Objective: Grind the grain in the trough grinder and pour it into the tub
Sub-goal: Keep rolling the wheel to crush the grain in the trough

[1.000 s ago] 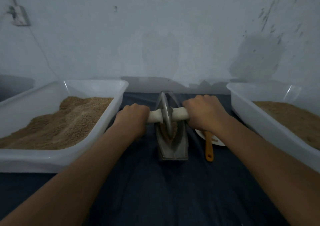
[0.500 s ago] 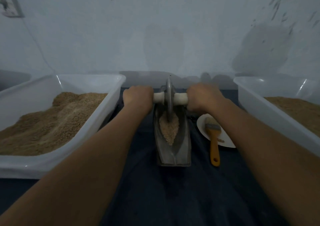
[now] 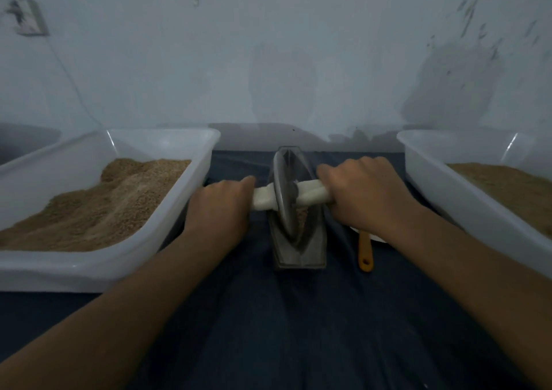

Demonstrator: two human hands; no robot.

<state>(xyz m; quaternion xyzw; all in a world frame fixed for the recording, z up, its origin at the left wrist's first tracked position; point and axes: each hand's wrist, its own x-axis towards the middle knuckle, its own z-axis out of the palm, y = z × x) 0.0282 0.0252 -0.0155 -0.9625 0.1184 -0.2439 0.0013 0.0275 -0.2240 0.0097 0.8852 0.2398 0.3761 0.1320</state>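
Centre of frame: left hand (image 3: pixel 219 207) and right hand (image 3: pixel 363 194) each had fingers curled tight round the white axle handle (image 3: pixel 310 194) | grinding wheel (image 3: pixel 285 198) stood in the metal trough grinder (image 3: pixel 298 249), grain (image 3: pixel 302 217) beneath | risk: uneven push could tip the wheel, spilling grain onto the dark cloth (image 3: pixel 268 330) | tubs (image 3: pixel 167 210) at left and right edges

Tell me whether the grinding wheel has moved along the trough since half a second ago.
Yes. The wheel has rolled back toward the person, from the far end to mid-trough, covering most of the grain.

no readable text, labels, brands, numbers or signs on anything in view
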